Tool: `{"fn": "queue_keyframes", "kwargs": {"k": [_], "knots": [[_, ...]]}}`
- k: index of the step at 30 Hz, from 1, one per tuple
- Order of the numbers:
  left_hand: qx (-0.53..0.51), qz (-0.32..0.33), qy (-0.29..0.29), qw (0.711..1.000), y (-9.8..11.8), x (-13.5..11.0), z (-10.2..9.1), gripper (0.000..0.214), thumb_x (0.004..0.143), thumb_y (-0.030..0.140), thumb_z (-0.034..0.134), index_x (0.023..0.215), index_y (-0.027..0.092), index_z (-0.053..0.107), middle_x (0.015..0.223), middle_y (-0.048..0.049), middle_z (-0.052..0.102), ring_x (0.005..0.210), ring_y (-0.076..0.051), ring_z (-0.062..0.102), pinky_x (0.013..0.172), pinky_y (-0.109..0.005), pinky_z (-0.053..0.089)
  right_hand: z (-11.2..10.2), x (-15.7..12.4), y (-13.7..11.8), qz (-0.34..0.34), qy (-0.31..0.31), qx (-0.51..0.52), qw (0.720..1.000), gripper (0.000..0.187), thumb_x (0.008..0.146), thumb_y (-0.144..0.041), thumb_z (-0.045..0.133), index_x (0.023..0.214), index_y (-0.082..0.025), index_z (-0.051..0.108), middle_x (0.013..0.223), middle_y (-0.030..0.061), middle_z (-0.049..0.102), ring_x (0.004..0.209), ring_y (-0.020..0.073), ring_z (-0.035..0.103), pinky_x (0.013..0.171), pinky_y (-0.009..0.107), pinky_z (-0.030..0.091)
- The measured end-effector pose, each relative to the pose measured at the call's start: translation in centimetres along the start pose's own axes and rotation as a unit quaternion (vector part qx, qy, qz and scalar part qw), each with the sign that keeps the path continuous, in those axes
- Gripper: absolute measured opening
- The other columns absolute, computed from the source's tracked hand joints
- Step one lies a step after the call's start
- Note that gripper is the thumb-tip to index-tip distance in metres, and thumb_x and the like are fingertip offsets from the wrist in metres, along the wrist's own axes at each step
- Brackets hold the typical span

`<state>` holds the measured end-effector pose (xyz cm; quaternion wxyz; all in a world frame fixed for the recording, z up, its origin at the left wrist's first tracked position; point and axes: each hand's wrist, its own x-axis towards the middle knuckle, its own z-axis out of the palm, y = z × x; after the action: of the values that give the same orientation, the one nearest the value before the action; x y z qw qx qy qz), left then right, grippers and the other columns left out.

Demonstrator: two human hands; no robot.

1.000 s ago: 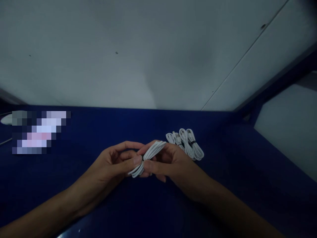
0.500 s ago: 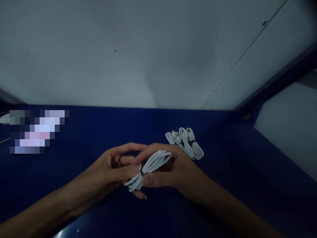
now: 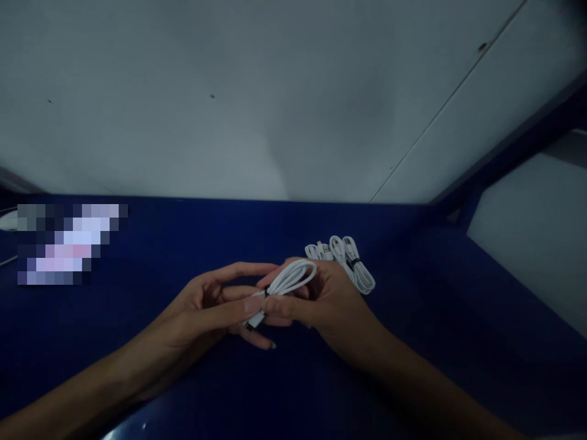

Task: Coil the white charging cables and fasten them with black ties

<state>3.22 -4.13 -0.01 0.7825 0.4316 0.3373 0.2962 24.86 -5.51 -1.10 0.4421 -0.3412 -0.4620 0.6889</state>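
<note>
A coiled white USB cable (image 3: 293, 276), bound by a black tie round its middle, is held between both hands above the blue tabletop. My left hand (image 3: 206, 305) pinches its lower left end between thumb and fingers, close to the tie. The thumb of my right hand (image 3: 328, 296) presses on the coil beside the tie, its fingers behind the loops. A connector end of the cable pokes out below the left thumb. Behind my right hand lie several similar white cable bundles (image 3: 362, 272), also tied in black and partly covered by that hand.
The blue tabletop (image 3: 220, 229) runs back to a grey-white wall panel (image 3: 183, 122). At the left lies a pixelated bright object (image 3: 68, 244) with a white rounded thing (image 3: 8, 221) beside it. A blue frame bar (image 3: 518, 143) slants along the right.
Between my fingers the cable coil has turned and risen slightly. My right thumb has moved up nearer the tie and left thumb, and the connector end shows more clearly.
</note>
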Motion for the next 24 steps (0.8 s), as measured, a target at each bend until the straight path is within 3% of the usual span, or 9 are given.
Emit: {"fn": "queue_keyframes", "kwargs": {"k": [5,10,14,17,24], "knots": [[-0.019,-0.001,-0.010,1.000,-0.05,-0.09,0.12,0.045,0.097,0.027,0.086,0.141,0.023,0.075,0.132,-0.0182,0.082,0.114,-0.036,0.082,0.081,-0.033,0.071,0.01,-0.02,0.12,0.010,0.014,0.006,1.000,0.017,0.084,-0.025,0.095,0.096,-0.023,0.083,0.076,-0.0036,0.074,0.064,0.0098,0.066,0.065,0.023,0.056],[-0.001,0.008,0.007,1.000,-0.17,-0.14,0.44,0.041,0.095,0.026,0.087,0.135,0.023,0.077,0.123,-0.0151,0.085,0.107,-0.031,0.085,0.079,-0.031,0.071,-0.13,0.18,0.17,-0.016,0.048,-0.011,0.999,0.017,0.084,-0.028,0.095,0.094,-0.022,0.083,0.063,-0.0094,0.056,0.050,0.0034,0.041,0.054,0.019,0.043],[0.021,0.021,0.048,0.998,-0.20,-0.06,0.38,0.023,0.098,0.031,0.085,0.118,0.019,0.082,0.105,-0.0117,0.087,0.095,-0.026,0.086,0.074,-0.026,0.070,-0.30,0.35,0.10,-0.003,0.052,-0.038,0.998,0.025,0.093,-0.044,0.087,0.102,-0.022,0.083,0.068,-0.0057,0.061,0.052,0.0056,0.043,0.049,0.020,0.036],[0.019,0.027,0.069,0.997,-0.25,0.09,0.09,0.023,0.100,0.034,0.082,0.115,0.017,0.083,0.101,-0.0110,0.085,0.085,-0.023,0.085,0.069,-0.024,0.069,-0.46,0.28,0.04,0.008,0.062,-0.053,0.997,0.032,0.103,-0.053,0.073,0.110,-0.024,0.082,0.064,-0.0062,0.054,0.053,0.0078,0.044,0.050,0.022,0.037],[0.013,0.041,0.094,0.995,-0.63,0.36,-0.47,0.025,0.102,0.039,0.078,0.115,0.017,0.083,0.089,-0.0071,0.081,0.078,-0.018,0.080,0.066,-0.021,0.066,-0.43,0.33,-0.18,0.039,0.092,-0.113,0.989,0.027,0.104,-0.045,0.067,0.106,-0.021,0.080,0.073,-0.0026,0.060,0.059,0.0103,0.051,0.051,0.024,0.039]]}}
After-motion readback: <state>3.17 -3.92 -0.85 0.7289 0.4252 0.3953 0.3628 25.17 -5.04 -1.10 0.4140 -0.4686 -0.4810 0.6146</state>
